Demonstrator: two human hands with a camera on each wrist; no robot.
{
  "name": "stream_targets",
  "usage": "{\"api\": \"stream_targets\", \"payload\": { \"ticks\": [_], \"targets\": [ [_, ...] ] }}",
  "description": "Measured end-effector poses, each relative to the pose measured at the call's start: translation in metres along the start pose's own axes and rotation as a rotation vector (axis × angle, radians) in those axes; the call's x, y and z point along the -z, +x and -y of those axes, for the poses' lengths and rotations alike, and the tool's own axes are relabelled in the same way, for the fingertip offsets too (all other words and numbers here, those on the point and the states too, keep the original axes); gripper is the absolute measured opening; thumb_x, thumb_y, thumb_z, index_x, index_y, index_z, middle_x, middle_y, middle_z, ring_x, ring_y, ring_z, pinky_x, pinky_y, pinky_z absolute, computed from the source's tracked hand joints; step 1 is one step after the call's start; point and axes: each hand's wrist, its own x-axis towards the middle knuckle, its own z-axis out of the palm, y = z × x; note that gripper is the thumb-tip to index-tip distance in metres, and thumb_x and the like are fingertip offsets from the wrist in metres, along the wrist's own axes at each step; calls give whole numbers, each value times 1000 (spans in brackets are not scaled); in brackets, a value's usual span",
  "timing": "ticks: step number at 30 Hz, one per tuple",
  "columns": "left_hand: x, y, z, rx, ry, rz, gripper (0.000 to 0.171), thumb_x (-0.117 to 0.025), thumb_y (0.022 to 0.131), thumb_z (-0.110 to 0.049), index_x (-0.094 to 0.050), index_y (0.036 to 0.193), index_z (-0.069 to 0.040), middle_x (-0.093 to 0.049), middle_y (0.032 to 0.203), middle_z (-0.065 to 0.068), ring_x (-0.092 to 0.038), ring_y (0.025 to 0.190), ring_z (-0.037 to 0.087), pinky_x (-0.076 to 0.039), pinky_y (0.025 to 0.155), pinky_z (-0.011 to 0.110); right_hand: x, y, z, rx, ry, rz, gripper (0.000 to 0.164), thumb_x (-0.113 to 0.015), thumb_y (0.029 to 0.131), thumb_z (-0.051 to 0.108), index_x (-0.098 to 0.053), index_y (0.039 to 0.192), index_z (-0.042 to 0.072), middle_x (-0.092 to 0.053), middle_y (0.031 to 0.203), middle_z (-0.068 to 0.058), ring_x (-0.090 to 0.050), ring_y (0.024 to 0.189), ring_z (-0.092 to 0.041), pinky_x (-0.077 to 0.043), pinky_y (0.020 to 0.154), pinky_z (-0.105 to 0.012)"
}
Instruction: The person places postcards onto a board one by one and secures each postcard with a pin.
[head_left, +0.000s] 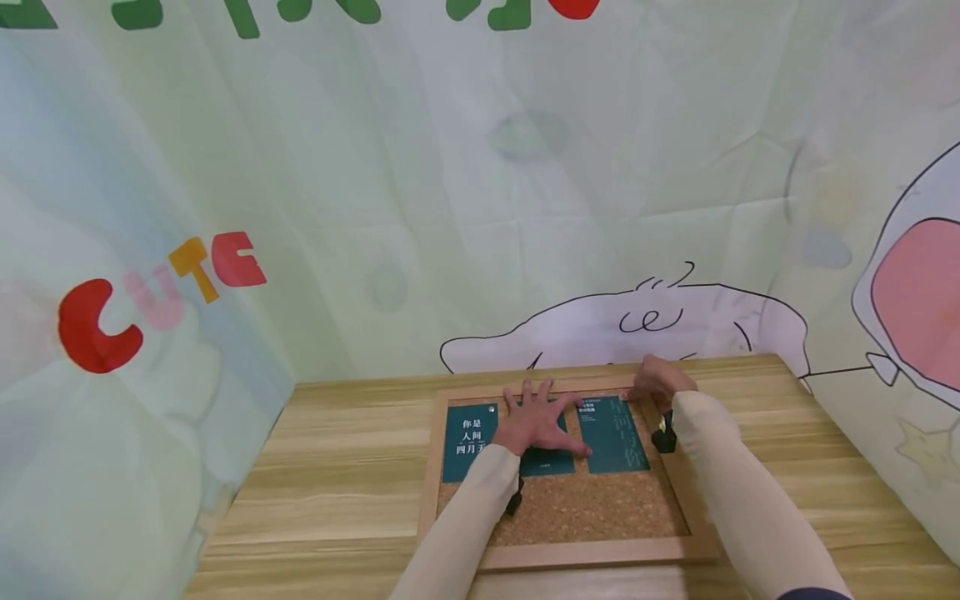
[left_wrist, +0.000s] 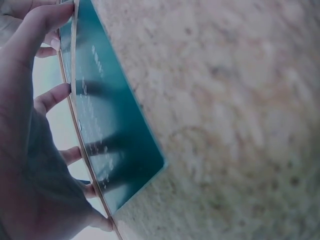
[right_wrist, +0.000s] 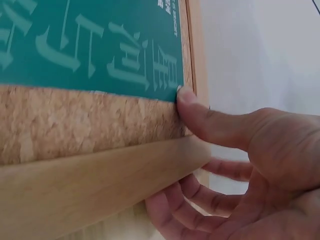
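Note:
A wood-framed cork board (head_left: 577, 508) lies on the table, with three dark green printed cards in a row along its upper part: a left card (head_left: 453, 467), a middle card (head_left: 553, 461) and a right card (head_left: 615, 442). My left hand (head_left: 534, 421) spreads its fingers over the middle card, its thumb reaching the right card; it partly hides both. At the board's far right corner, my right hand (head_left: 662, 383) curls its fingers around the frame's outer side. In the right wrist view, the thumb (right_wrist: 192, 102) presses at the corner of the green card (right_wrist: 115, 50).
The wooden table (head_left: 330, 467) extends to both sides of the board. Behind it hangs a printed cloth backdrop (head_left: 420, 208) with cartoon drawings and coloured letters. Small black devices (head_left: 663, 437) sit at both wrists, below cream sleeves.

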Motion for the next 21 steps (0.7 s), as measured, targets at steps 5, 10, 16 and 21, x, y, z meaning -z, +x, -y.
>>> {"api": "stream_targets", "payload": {
  "ticks": [5,10,16,21],
  "targets": [
    [-1,2,0,0,3,6,88,-72,77,-78,-42,154,-47,-16,171,8,-7,155,48,-2,114,77,1,-7,-6,1,77,20,54,-81,93,23,-51,125,-8,-58,117,-29,-59,101,-40,-59,73,-47],
    [-1,3,0,-10,-7,11,88,-71,77,-78,-42,155,-47,-15,172,9,-5,155,48,-1,114,77,1,-12,-11,7,81,6,66,-80,93,27,-45,135,-9,-54,125,-32,-59,102,-41,-59,71,-47],
    [0,3,1,-2,-45,40,89,-72,78,-75,-40,156,-46,-11,172,10,0,155,49,5,114,76,-1,-14,-16,32,152,16,68,-82,92,28,-42,135,-7,-52,126,-32,-57,108,-44,-57,84,-53],
    [-2,2,2,-2,-17,25,90,-70,77,-78,-40,156,-47,-14,172,9,-4,155,48,1,114,76,-7,-13,-26,122,145,10,70,-81,92,32,-40,134,-7,-52,121,-28,-55,108,-40,-51,93,-53]
  ]
}}
